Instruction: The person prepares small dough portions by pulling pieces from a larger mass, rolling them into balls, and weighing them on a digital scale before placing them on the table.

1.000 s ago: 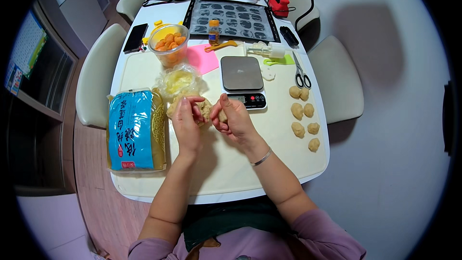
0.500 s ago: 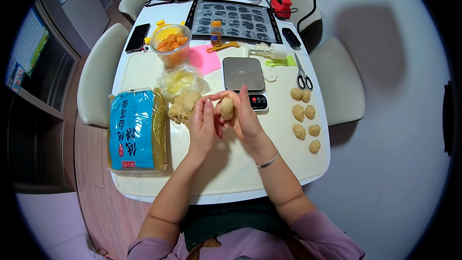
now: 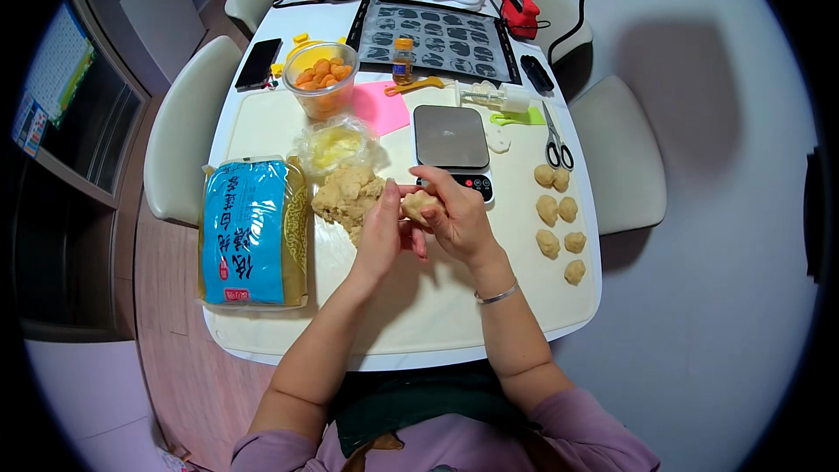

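From where I stand, with the hands at the centre of the dial and twelve at the table's far end, the right hand (image 3: 456, 214) grasps a small dough lump (image 3: 421, 205) between thumb and fingers. The left hand (image 3: 384, 229) is loosely curled right against it, thumb up beside the lump; I can't tell whether its hidden fingers grip as well. Just beyond the left hand, between nine and ten o'clock, a larger, crumbly dough mass (image 3: 343, 195) sits on the cream-coloured mat (image 3: 489, 319). At ten, near that mass, is a crumpled clear plastic bag (image 3: 339, 147) with something yellow in it, and farther out at nine lies a plump blue-labelled package (image 3: 253, 232). A digital kitchen scale (image 3: 450, 135) stands near one o'clock, its front edge partly behind the right hand. Around three, well apart from the hands, seven dough balls (image 3: 547, 209) lie close together, with black-handled scissors (image 3: 558, 147) above them at two. Out at eleven stands a clear tub of orange balls (image 3: 323, 79); at twelve, an orange-capped bottle (image 3: 402, 59) stands in front of a black-edged tray (image 3: 437, 39).
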Demonstrator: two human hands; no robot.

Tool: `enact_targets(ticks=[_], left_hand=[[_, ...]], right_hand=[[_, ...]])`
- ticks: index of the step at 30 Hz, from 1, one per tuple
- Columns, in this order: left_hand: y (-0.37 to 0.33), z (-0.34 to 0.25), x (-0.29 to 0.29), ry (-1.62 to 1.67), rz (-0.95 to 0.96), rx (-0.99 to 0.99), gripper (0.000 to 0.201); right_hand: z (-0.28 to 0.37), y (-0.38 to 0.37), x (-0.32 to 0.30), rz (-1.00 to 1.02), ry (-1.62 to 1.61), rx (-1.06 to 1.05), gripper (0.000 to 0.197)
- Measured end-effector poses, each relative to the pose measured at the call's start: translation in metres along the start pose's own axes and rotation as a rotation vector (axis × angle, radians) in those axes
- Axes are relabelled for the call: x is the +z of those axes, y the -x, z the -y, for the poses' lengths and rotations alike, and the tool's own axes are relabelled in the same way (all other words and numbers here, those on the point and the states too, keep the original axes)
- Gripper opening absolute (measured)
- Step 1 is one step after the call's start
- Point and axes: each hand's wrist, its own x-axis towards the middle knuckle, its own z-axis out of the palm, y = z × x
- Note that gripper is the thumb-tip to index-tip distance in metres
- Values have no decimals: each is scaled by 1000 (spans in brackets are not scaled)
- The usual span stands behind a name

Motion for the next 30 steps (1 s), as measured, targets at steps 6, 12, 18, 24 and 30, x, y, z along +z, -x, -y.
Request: enact_targets(ticks=[6, 12, 18, 24, 30], left_hand=[[-3, 6, -1, 66, -28, 23, 32], [-2, 1, -1, 82, -22, 58, 26], [-3, -1, -6, 48, -69, 70, 28], [-3, 0, -9, 38, -76, 103, 29], [-1, -8, -13, 198, -111, 123, 25]], right_hand=[[-3, 2, 12, -208, 58, 72, 36], [-7, 4, 12, -100, -241, 268, 19], [13, -1, 10, 17, -371, 217, 17], [16, 3, 14, -21, -470, 211, 16], [2, 11, 35, -155, -1256, 594, 14]])
